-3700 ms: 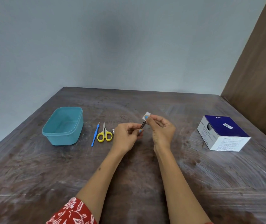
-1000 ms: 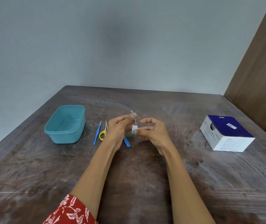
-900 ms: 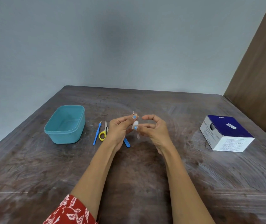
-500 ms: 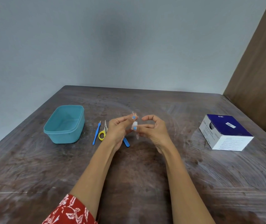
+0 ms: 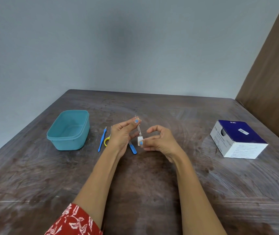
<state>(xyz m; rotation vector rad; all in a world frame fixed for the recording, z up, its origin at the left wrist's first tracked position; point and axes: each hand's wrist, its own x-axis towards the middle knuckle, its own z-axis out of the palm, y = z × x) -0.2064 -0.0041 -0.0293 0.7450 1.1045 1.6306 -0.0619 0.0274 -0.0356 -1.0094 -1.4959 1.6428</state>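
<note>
My left hand (image 5: 121, 136) pinches a thin metal file with a blue handle (image 5: 139, 131), holding it tilted above the table. The blade points up past my fingertips and the blue handle end (image 5: 132, 148) pokes out below the hand. My right hand (image 5: 159, 141) pinches a small white folded pad (image 5: 140, 141) around the lower part of the blade, thumb and forefinger on it, the other fingers curled above.
On the dark wooden table (image 5: 143, 184) an empty teal plastic tub (image 5: 69, 130) stands at the left. Beside it lie a slim blue tool (image 5: 102, 140) and yellow-handled scissors (image 5: 107, 141), partly behind my left hand. A blue-and-white box (image 5: 237, 139) sits at the right.
The white pad in my right hand has slid down the blade toward the handle. My left hand keeps its hold on the file in much the same place.
</note>
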